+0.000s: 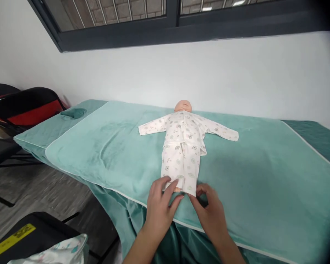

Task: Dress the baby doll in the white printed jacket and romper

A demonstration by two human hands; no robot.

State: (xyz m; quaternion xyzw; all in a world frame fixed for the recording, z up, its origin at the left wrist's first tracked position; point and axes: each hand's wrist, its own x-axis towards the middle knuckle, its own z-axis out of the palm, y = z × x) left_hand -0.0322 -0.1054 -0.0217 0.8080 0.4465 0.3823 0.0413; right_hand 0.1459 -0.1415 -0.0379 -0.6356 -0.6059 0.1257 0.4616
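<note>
A baby doll (183,106) lies on its back, head toward the wall, its arms spread inside long sleeves. It wears a white printed baby shirt (184,126) and matching baby pants (180,163). My left hand (161,205) is at the hem of the pant leg on the left, its fingers on the cloth and its thumb below the hem. A bit of the doll's foot shows there. The other leg's hem is pinched at its lower corner between the thumb and fingers of my right hand (210,211).
Green plush covers with white piping (121,143) spread over the bed, which stands against a white wall (112,73) under a dark window frame (121,36). Black and red chairs (33,106) stand at the left. A patterned cloth (63,251) lies on a black seat at lower left.
</note>
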